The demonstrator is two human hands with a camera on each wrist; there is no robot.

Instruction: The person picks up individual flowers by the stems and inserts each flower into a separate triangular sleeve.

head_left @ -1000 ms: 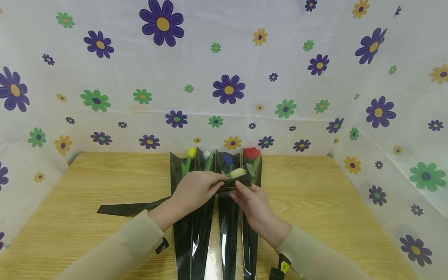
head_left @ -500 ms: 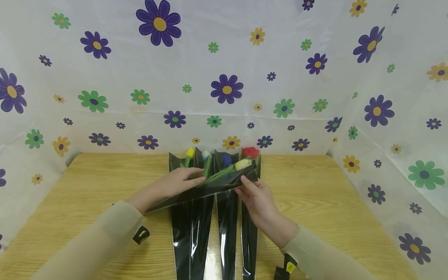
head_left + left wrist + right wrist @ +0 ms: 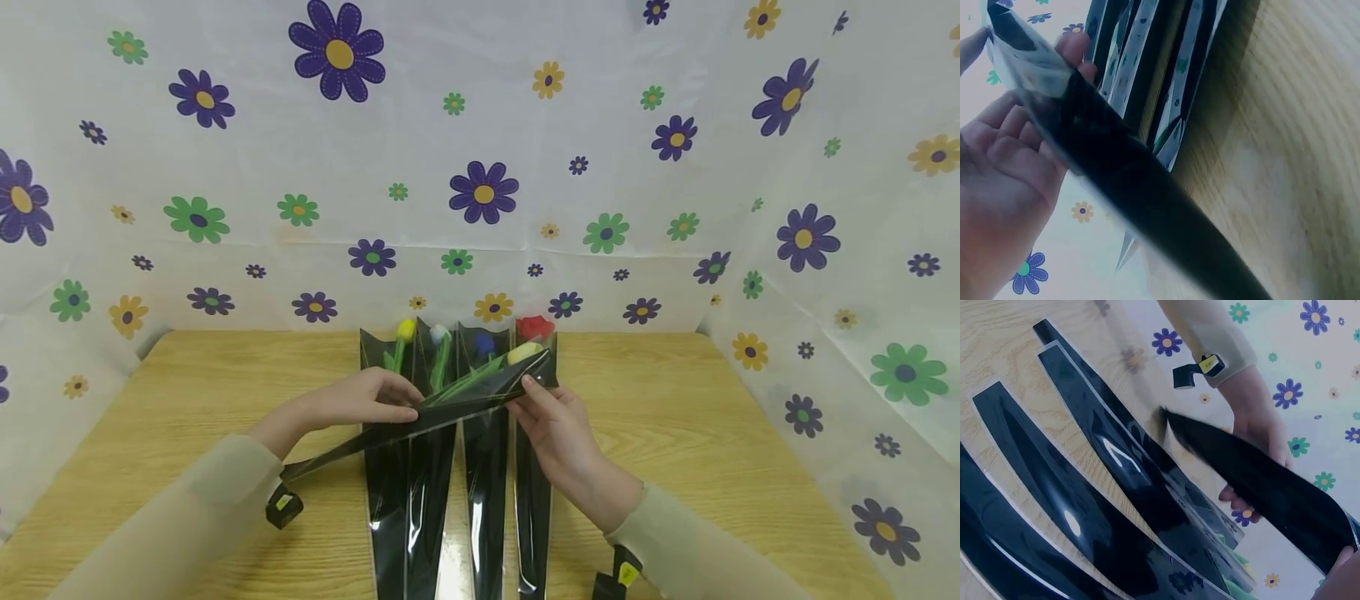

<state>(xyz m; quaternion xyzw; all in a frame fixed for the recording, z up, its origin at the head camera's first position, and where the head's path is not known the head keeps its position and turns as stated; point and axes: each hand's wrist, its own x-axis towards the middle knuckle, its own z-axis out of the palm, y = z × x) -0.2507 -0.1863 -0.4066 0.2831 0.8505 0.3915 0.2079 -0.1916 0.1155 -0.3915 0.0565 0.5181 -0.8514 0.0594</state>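
A dark flower sleeve (image 3: 450, 414) with a clear front is held slantwise across the row of other sleeves, a pale yellow tulip (image 3: 524, 352) inside its upper right end. My right hand (image 3: 562, 442) pinches that wide end, thumb in front and fingers behind. Over the middle of the sleeve, my left hand (image 3: 345, 408) grips its edge, thumb and curved fingers at the upper side. The left wrist view has the sleeve (image 3: 1129, 169) crossing in front of a palm. In the right wrist view, left fingertips (image 3: 1241, 500) show below the black back of the sleeve.
Several black sleeves lie side by side on the wooden table (image 3: 675, 433), holding a yellow tulip (image 3: 406, 331), a pale blue tulip (image 3: 440, 335), a blue flower (image 3: 485, 343) and a red rose (image 3: 535, 327). A flower-print cloth (image 3: 420, 142) hangs behind.
My left hand has moved left and down along the sleeve, away from the tulip end. The sleeve has turned to show more of its length, while the right hand keeps its pinch.
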